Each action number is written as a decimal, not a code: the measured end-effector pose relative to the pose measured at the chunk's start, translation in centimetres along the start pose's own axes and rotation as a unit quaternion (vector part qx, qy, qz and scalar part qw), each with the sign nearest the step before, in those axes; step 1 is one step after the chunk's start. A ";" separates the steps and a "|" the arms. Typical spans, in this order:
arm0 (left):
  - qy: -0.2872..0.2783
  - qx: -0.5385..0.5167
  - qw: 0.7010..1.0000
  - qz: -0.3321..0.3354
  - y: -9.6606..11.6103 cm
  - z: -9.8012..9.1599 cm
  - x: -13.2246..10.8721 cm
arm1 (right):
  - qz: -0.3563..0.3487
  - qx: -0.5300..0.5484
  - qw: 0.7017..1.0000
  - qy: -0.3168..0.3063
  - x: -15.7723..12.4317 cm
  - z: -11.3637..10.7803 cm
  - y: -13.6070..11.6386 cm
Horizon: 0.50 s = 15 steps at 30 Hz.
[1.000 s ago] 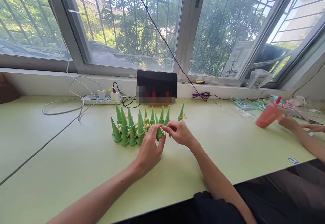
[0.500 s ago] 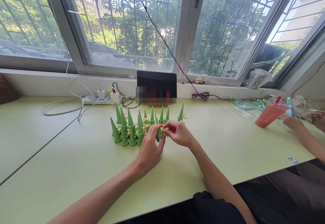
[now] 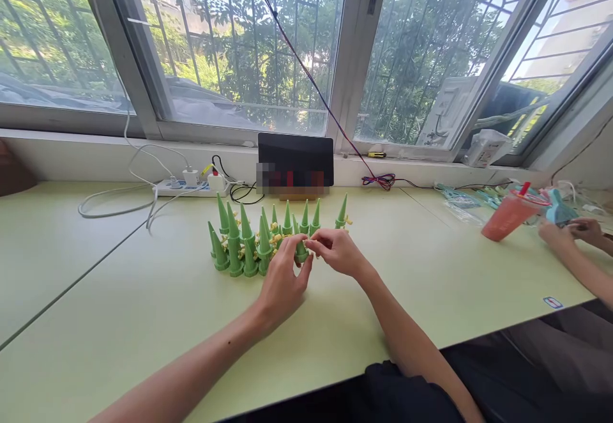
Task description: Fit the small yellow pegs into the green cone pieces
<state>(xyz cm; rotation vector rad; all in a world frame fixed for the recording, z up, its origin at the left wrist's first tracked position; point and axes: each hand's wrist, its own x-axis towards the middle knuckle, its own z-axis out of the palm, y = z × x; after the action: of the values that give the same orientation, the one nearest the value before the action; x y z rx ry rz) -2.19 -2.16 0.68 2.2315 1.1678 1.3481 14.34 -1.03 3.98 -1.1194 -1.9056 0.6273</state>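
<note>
Barely shifted since the earlier frame, our left hand and right hand pinch one green cone, fingertips meeting, at the near-right edge of the cone cluster on the green table. Beyond stands a dark tablet; far right, a co-worker's hand lies near a red cup.

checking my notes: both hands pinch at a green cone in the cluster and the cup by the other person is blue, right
Not quite: the head view shows the cup is orange-red, not blue. The rest holds: the left hand and right hand pinch at a green cone in the cluster.
</note>
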 end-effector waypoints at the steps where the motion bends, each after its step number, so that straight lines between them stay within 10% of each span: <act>1: 0.001 0.000 1.000 0.002 0.0 0.0 0.0 | 0.000 0.007 1.000 0.004 0.0 0.0 0.0; 15: -0.004 -0.005 1.000 0.000 0.0 0.0 -0.1 | 0.008 0.037 0.999 -0.004 0.0 0.0 0.1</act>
<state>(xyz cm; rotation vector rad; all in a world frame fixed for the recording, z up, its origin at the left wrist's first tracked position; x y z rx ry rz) -2.21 -2.25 0.67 2.2267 1.1557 1.3417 14.38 -0.94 3.87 -1.0869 -1.8661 0.7059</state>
